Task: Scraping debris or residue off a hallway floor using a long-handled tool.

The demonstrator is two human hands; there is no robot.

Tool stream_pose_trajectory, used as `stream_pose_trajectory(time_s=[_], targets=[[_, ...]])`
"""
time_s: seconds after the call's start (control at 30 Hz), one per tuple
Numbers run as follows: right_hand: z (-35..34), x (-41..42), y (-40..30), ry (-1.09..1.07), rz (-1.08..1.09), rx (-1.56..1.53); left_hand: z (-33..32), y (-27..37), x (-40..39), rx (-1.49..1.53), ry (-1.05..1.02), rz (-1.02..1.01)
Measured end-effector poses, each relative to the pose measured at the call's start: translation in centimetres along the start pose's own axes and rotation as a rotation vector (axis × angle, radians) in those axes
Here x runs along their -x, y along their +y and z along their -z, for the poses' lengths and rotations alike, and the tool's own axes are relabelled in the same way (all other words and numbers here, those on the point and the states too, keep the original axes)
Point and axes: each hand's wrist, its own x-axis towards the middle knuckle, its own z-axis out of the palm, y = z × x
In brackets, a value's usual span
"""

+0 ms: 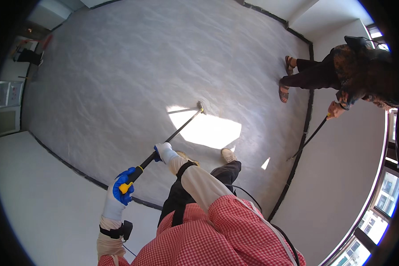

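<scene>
My left hand (123, 186), in a blue-coated glove, is closed around the black grip at the upper end of a long-handled floor tool (183, 128). A yellow end piece (125, 188) shows between its fingers. Farther down the pole, my right hand (162, 152) wraps around the shaft in a white-backed glove with blue on the palm side. The tool's narrow head (201, 107) rests on the grey streaked floor (146, 60), at the upper edge of a bright sunlit patch (209, 128). Whether the head is a brush or a mop, I cannot tell.
At the right another person (362, 73) stands by the wall, holding a dark pole (309, 139) that reaches the floor. Black skirting (307, 113) borders the floor. My shoe (228, 155) is near the sunlight. Windows (387, 189) line the right. A dark object (28, 56) is far left.
</scene>
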Motion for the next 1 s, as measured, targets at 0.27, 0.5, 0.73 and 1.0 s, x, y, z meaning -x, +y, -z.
stream_pose_trajectory(time_s=[0.27, 0.5, 0.73, 1.0], targets=[[0.7, -0.4, 1.2, 0.399, -0.25, -0.485, 3.5, -4.0, -2.6, 0.118, -0.177, 0.107], [0.0, -4.2, 4.9, 0.378, -0.117, 0.164, 3.7, -4.6, -3.7, 0.191, -0.095, 0.143], [-7.3, -4.5, -0.3, -0.062, 0.101, 0.869, 10.8, -1.8, -1.0, 0.126, -0.113, 0.096], [-5.8, -3.3, -1.4, 0.394, -0.393, -0.925, 11.4, 2.5, -4.8, 0.066, -0.207, 0.172]])
